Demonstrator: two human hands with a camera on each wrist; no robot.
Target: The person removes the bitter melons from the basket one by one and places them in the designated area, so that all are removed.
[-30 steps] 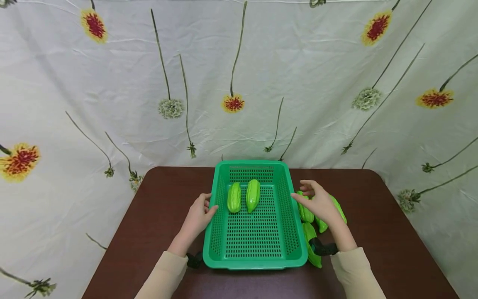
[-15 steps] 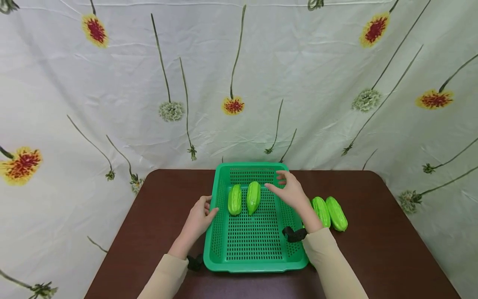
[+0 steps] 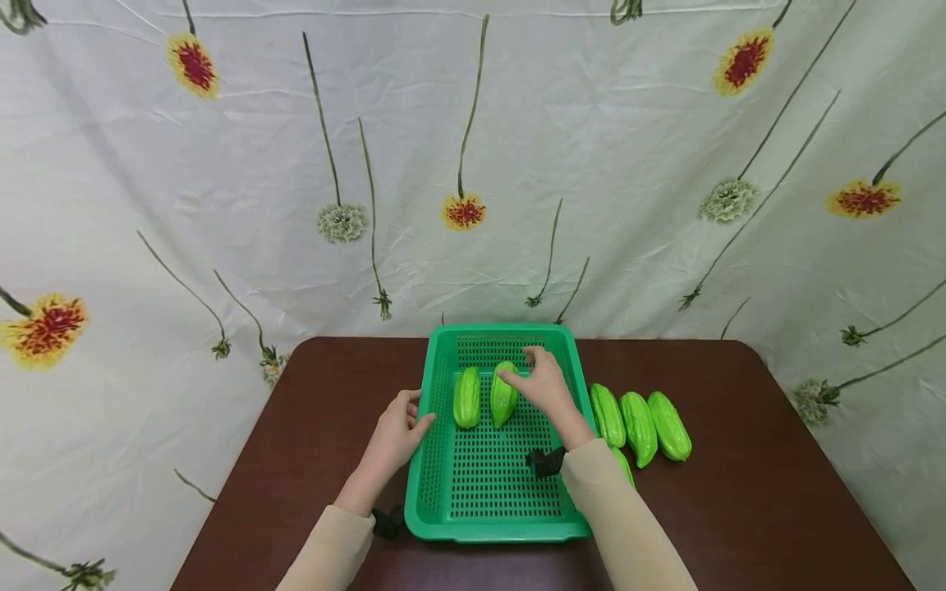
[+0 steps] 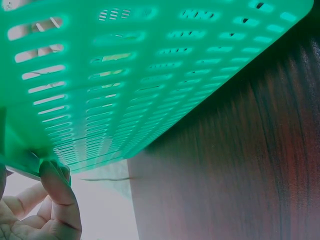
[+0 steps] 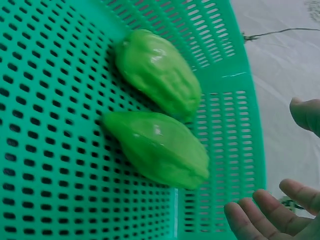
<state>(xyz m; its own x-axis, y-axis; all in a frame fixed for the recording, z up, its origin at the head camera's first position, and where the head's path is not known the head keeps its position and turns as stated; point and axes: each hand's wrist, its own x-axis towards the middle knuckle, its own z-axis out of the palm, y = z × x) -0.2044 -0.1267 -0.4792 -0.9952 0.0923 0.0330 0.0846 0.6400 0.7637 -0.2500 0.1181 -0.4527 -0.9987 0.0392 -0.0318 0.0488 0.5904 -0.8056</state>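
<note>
The pointed green gourd [image 3: 502, 408] lies in the basket [image 3: 495, 533], just left of the right hand [image 3: 548, 387] and below it. It runs near to far, tip on the near side. The right hand is nearer, its fingers wide and holding nothing. The left hand [image 3: 392, 432] pinches the basket's left rim.
</note>
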